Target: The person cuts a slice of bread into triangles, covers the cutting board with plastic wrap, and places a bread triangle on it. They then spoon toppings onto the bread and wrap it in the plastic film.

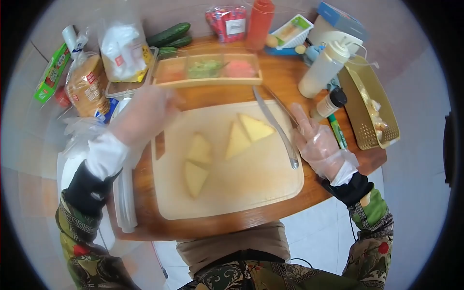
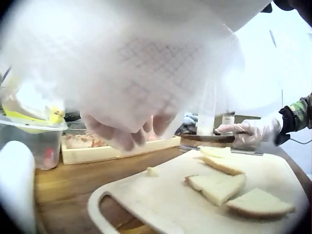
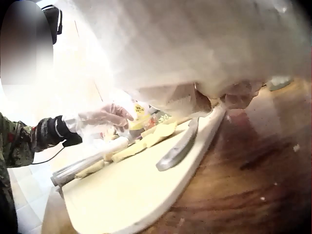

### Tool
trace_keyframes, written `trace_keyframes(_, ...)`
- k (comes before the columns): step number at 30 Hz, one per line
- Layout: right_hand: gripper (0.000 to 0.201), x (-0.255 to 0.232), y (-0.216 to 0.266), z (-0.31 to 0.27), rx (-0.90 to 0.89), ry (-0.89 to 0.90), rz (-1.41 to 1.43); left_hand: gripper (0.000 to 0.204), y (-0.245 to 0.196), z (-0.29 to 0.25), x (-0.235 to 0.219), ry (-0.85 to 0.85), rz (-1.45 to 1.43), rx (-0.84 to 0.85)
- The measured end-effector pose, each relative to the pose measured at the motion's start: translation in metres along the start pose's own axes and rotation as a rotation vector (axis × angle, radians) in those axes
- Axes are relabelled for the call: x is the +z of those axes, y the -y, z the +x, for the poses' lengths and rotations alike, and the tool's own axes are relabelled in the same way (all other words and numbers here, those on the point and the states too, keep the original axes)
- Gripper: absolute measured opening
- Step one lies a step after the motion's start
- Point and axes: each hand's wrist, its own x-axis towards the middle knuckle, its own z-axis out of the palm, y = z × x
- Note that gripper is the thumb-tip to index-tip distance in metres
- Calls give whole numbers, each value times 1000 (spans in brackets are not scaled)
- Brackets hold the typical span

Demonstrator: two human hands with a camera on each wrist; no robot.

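Bread [image 1: 197, 178], cut into four triangles, lies in two pairs on a pale cutting board [image 1: 241, 188] atop the wooden desk [image 1: 212, 94] in the head view. The gloved left hand [image 1: 142, 113] is blurred near the board's far left corner, below the compartmented tray [image 1: 208, 81]; the gloved right hand [image 1: 319, 145] is at the board's right edge, just beside a knife [image 1: 279, 129]. A thin dark edge [image 1: 278, 99] meets its fingers; whether they grip it, one cannot tell. In the left wrist view, the left fingers droop loosely, holding nothing visible, near a small crumb [image 2: 152, 171] on the board. The right wrist view shows the left hand relaxed, beyond the bread.
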Motion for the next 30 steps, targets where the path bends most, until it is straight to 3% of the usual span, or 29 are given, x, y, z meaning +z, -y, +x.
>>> trace_keyframes(3, 51, 0, 3, -2, 78, 132, -107, 36, 7, -9, 4, 87, -1, -12)
trace_keyframes(4, 51, -5, 6, -1, 70, 129, -107, 37, 9, -10, 9, 102, -3, 23)
trace_keyframes(6, 47, -18, 7, 0, -148, 79, -101, 37, 11, -7, 19, 71, 21, 58)
trace_keyframes(7, 45, -21, 10, -3, -14, 90, -61, 37, 11, -4, 23, 43, 45, 99)
trace_keyframes(13, 47, -39, 26, 7, -88, -29, -14, 22, 33, 19, 52, 32, 184, 366)
trace_keyframes(16, 45, -41, 32, 13, -112, -19, 7, 17, 38, 15, 61, -57, 212, 410)
trace_keyframes(18, 42, -46, 43, 19, -129, -45, 62, 16, 35, 13, 62, -84, 202, 336)
trace_keyframes(20, 39, -53, 53, 25, -65, 21, 112, 16, 31, 16, 45, -107, 172, 279)
trace_keyframes(22, 39, -57, 60, 31, -105, -17, 109, 21, 26, 17, 19, -258, 102, 247)
trace_keyframes(27, 41, -59, 67, 38, -157, -16, 202, 17, 23, 20, -102, -823, -178, 115)
trace_keyframes(28, 41, -59, 68, 40, -161, 0, 221, 19, 27, 25, -130, -800, -129, 105)
trace_keyframes(29, 41, -59, 69, 42, -163, -16, 221, 21, 37, 37, -150, -900, 99, 161)
trace_keyframes(30, 40, -58, 70, 44, -181, -20, 220, 21, 41, 48, -168, -908, 109, 170)
